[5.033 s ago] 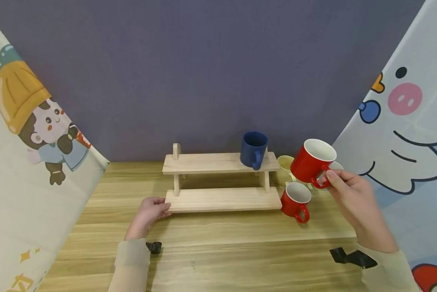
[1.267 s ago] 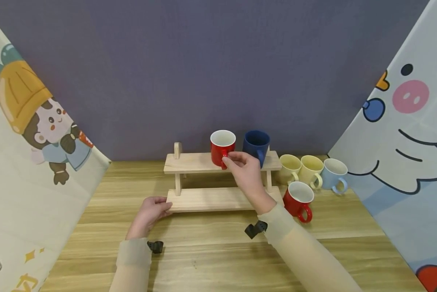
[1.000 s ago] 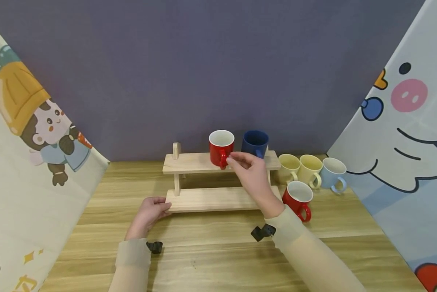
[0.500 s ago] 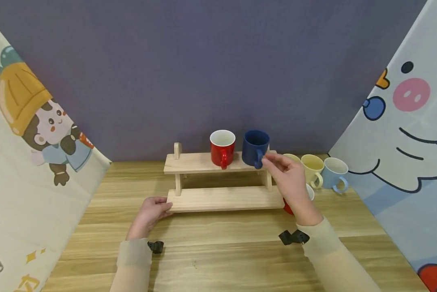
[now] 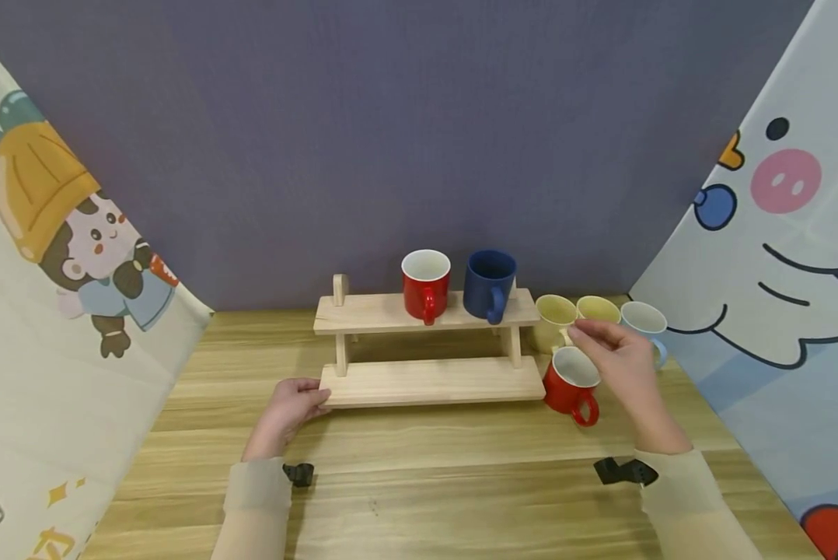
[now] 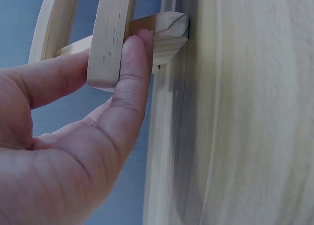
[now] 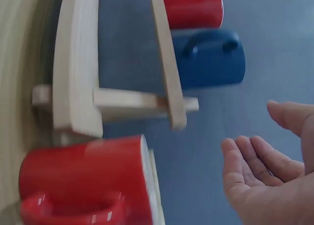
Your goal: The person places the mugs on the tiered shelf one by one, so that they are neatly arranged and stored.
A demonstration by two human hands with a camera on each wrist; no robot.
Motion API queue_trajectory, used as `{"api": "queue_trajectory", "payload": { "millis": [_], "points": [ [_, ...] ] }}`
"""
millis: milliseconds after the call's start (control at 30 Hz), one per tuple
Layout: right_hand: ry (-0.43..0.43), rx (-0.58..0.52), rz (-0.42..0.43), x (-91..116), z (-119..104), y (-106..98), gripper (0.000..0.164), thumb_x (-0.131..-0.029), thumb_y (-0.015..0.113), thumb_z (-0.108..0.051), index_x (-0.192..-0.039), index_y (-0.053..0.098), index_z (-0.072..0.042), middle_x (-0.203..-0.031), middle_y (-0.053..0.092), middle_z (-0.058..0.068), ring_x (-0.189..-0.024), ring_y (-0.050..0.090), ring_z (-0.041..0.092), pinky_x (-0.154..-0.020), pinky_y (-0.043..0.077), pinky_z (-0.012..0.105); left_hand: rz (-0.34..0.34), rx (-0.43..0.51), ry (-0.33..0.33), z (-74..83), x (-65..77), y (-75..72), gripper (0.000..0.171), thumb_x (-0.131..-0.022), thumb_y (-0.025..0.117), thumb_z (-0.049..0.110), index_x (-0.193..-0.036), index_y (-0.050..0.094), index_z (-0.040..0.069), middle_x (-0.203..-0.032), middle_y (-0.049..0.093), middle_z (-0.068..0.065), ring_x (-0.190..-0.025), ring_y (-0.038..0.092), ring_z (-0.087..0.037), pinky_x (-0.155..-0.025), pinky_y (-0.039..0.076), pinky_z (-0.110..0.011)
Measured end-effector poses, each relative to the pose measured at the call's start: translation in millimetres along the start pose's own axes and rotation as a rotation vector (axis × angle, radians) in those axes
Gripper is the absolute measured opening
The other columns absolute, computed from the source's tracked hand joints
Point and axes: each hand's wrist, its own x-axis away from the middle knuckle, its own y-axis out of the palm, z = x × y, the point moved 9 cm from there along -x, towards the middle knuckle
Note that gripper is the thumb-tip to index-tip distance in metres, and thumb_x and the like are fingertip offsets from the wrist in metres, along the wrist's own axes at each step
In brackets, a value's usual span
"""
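Note:
My left hand (image 5: 291,408) pinches the left end of the two-tier wooden shelf's lower board (image 5: 429,383); the left wrist view shows thumb and fingers on either side of the board end (image 6: 109,43). On the upper board (image 5: 363,309) stand a red mug (image 5: 419,299) and a dark blue mug (image 5: 482,297), upright, handles toward me. My right hand (image 5: 625,369) hovers over the mugs at the right, holding nothing; in the right wrist view its thumb and fingers (image 7: 234,168) are apart. Beneath it a second red mug (image 5: 562,393) stands against the shelf's right end.
Two yellow mugs, one nearer the shelf (image 5: 548,334) and one beside it (image 5: 597,309), stand behind the red one, with a light blue mug (image 5: 660,351) at their right. A dark wall (image 5: 419,140) rises behind the wooden table (image 5: 405,498).
My right hand has carried the red mug onto the upper board, released its handle, and moved back right past the blue mug. The left hand has stayed on the shelf.

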Motion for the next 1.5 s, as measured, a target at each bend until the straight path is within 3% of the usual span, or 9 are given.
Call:
{"api": "queue_trajectory", "payload": {
  "millis": [300, 533, 867, 1000, 1133, 1233, 1333, 1500],
  "points": [
    [0.091, 0.183, -0.071, 8, 29, -22, 0.050, -0.097, 0.073, -0.036, -0.129, 0.068, 0.002, -0.111, 0.072, 0.001, -0.095, 0.060, -0.002, -0.077, 0.050, 0.009, -0.006, -0.002, 0.004, 0.1, 0.5, 0.2, 0.047, -0.103, 0.060, 0.001, -0.138, 0.041, -0.024, -0.126, 0.051, -0.032, -0.098, 0.064, -0.030, -0.091, 0.059, -0.044],
    [0.133, 0.220, -0.046, 19, 44, -36, 0.053, -0.096, 0.073, -0.040, -0.126, 0.069, 0.003, -0.110, 0.070, -0.002, -0.093, 0.059, 0.000, -0.073, 0.051, 0.010, -0.008, -0.002, 0.006, -0.1, -1.0, 0.7, 0.047, -0.102, 0.060, 0.000, -0.138, 0.041, -0.024, -0.127, 0.050, -0.032, -0.098, 0.064, -0.030, -0.090, 0.059, -0.043],
    [0.196, 0.281, -0.106, 30, 63, -45, 0.056, -0.097, 0.071, -0.044, -0.126, 0.069, 0.004, -0.113, 0.069, 0.009, -0.091, 0.057, 0.002, -0.072, 0.051, 0.015, -0.005, 0.006, 0.006, 0.3, -1.6, 0.7, 0.045, -0.102, 0.059, -0.002, -0.136, 0.041, -0.024, -0.125, 0.050, -0.031, -0.096, 0.064, -0.029, -0.090, 0.059, -0.042],
    [0.243, 0.249, -0.157, 35, 72, -43, 0.058, -0.098, 0.069, -0.045, -0.127, 0.068, 0.005, -0.109, 0.073, 0.011, -0.092, 0.062, 0.002, -0.074, 0.052, 0.014, -0.001, 0.007, 0.004, 0.1, -2.4, 0.9, 0.045, -0.102, 0.059, -0.002, -0.136, 0.042, -0.024, -0.124, 0.050, -0.031, -0.096, 0.063, -0.029, -0.089, 0.060, -0.041],
    [0.293, 0.191, -0.261, 41, 85, -33, 0.062, -0.101, 0.065, -0.042, -0.129, 0.062, 0.013, -0.111, 0.072, 0.019, -0.097, 0.069, 0.015, -0.078, 0.055, 0.014, -0.001, 0.011, 0.005, 0.1, -3.1, 2.1, 0.044, -0.101, 0.059, -0.003, -0.136, 0.042, -0.025, -0.123, 0.051, -0.031, -0.097, 0.063, -0.030, -0.089, 0.060, -0.041],
    [0.323, 0.151, -0.321, 44, 94, -25, 0.065, -0.102, 0.065, -0.040, -0.131, 0.057, 0.017, -0.114, 0.070, 0.023, -0.101, 0.070, 0.022, -0.084, 0.058, 0.023, -0.004, 0.004, 0.007, -0.1, -3.3, 1.9, 0.044, -0.102, 0.059, -0.002, -0.136, 0.042, -0.025, -0.124, 0.051, -0.031, -0.097, 0.063, -0.030, -0.090, 0.059, -0.042],
    [0.339, 0.114, -0.356, 44, 100, -19, 0.065, -0.102, 0.066, -0.037, -0.131, 0.055, 0.020, -0.117, 0.068, 0.025, -0.101, 0.070, 0.020, -0.091, 0.058, 0.033, -0.003, 0.001, 0.006, -0.1, -3.4, 1.0, 0.044, -0.102, 0.059, -0.002, -0.136, 0.042, -0.025, -0.124, 0.051, -0.031, -0.096, 0.063, -0.029, -0.090, 0.059, -0.042],
    [0.357, 0.099, -0.389, 47, 110, -15, 0.061, -0.103, 0.065, -0.032, -0.129, 0.055, 0.022, -0.119, 0.067, 0.026, -0.101, 0.071, 0.023, -0.096, 0.056, 0.040, -0.001, 0.012, 0.011, -1.2, -5.8, 1.2, 0.043, -0.101, 0.060, -0.003, -0.134, 0.044, -0.025, -0.120, 0.053, -0.030, -0.094, 0.063, -0.028, -0.088, 0.060, -0.040]
  ]
}}
